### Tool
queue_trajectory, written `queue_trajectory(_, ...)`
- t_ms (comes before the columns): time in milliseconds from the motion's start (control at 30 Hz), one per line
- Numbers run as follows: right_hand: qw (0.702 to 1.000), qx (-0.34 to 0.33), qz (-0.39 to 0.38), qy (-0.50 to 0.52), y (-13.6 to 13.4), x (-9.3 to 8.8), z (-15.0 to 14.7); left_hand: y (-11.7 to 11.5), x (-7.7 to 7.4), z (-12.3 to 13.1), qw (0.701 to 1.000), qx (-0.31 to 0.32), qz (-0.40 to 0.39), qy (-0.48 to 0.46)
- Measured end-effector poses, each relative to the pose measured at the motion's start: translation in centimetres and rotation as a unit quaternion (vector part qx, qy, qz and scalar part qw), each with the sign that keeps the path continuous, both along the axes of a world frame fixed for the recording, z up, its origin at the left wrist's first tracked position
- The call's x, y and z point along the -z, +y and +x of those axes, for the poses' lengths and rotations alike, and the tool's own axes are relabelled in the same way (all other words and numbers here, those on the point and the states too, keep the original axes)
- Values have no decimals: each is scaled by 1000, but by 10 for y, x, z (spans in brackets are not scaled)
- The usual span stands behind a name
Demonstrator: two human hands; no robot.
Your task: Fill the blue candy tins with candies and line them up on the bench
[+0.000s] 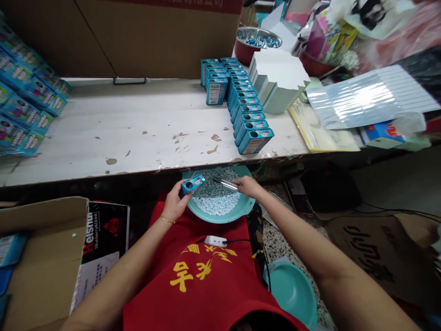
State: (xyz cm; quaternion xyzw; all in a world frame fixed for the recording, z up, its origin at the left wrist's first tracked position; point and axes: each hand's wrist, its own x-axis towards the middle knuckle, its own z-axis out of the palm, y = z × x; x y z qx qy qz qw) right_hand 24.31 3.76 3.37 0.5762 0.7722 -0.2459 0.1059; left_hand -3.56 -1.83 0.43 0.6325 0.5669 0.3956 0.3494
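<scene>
My left hand (176,202) is closed around a small blue box (192,183), tilted over the left rim of a teal bowl (220,218). A dark round hole shows in the top of this box. Many small pale blue pellets (220,202) fill the bowl, which rests at my lap below the table edge. Between the fingers of my right hand (248,186) is a pair of metal tongs (225,183), their tips over the pellets. Whether the tips grip a pellet is too small to tell.
On the white table (144,119) stand rows of similar blue boxes (255,140), next to stacked white card (279,78). Wrapped blue packs (31,105) are piled at the left. A metal bowl (257,43) sits behind. An open carton (44,266) lies at lower left, a teal basin (292,289) at lower right.
</scene>
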Motion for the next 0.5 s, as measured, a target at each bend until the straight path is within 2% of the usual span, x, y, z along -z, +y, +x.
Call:
queue_trajectory(100, 998, 6, 2, -65, -11, 51, -27, -2, -3, -7, 1000, -17, -4, -6)
queue_trajectory(200, 998, -20, -15, -57, -23, 77, -50, -4, -1, -9, 1000, -24, -7, -12)
queue_trajectory(333, 996, -64, -59, -9, -29, 85, -49, -5, 3, -9, 999, -27, -8, -21)
queue_trajectory(500, 990, -66, -97, 73, -27, 77, -26, -4, 3, -9, 999, -25, -10, -30)
